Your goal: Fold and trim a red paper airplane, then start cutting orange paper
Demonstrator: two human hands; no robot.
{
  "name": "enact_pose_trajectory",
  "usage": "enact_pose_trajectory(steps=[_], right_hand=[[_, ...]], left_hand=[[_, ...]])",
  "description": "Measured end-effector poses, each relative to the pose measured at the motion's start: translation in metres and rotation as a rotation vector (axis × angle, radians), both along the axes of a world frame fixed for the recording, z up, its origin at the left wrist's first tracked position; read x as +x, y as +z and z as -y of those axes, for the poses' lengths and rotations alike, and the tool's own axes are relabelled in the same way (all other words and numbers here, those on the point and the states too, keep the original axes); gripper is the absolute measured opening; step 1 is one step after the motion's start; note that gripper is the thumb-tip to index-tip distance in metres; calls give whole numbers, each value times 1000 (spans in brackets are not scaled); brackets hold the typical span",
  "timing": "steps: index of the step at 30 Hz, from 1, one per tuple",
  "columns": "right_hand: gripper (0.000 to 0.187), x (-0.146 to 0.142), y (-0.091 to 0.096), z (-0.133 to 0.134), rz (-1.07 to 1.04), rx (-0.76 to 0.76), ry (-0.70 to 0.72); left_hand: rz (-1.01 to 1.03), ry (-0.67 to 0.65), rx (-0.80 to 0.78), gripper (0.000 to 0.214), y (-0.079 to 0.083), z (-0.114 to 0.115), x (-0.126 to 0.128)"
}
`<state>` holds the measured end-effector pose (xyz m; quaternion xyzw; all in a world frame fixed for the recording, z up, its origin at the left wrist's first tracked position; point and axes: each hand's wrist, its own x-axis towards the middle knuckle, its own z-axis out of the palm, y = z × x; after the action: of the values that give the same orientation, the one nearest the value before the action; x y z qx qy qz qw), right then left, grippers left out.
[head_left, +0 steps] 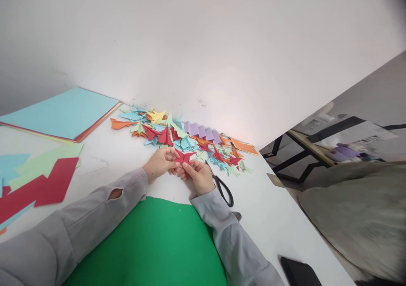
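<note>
Both of my hands hold one small red folded paper piece [184, 156] just above the white table [272, 218]. My left hand [159, 164] pinches its left side with thumb and fingers closed. On the right side, my right hand [199, 176] grips it with the fingers curled. Grey sleeves cover both forearms. Just beyond the hands lies a pile of folded paper shapes [187, 138] in red, blue, green, yellow, orange and purple.
Black-handled scissors [223, 188] lie right of my right hand. A green sheet [152, 243] lies under my forearms. A stack of coloured paper [63, 114] and cut red, green and blue pieces [38, 176] sit at the left. A dark object [298, 271] rests near the table's right edge.
</note>
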<state>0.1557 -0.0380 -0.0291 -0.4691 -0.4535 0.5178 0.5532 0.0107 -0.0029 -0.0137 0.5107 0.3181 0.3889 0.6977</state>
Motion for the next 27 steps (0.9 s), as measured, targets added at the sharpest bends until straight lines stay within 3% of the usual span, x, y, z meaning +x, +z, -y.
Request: enact_pose_trajectory(steps=[9, 19, 27], right_hand=[[31, -2, 2, -1, -51, -24, -23], [35, 1, 4, 1, -86, -44, 11], [27, 2, 0, 1, -28, 1, 10]], left_hand=[[39, 63, -95, 13, 7, 1, 1], [20, 114, -3, 19, 0, 0, 0], [-13, 84, 44, 19, -1, 1, 1]])
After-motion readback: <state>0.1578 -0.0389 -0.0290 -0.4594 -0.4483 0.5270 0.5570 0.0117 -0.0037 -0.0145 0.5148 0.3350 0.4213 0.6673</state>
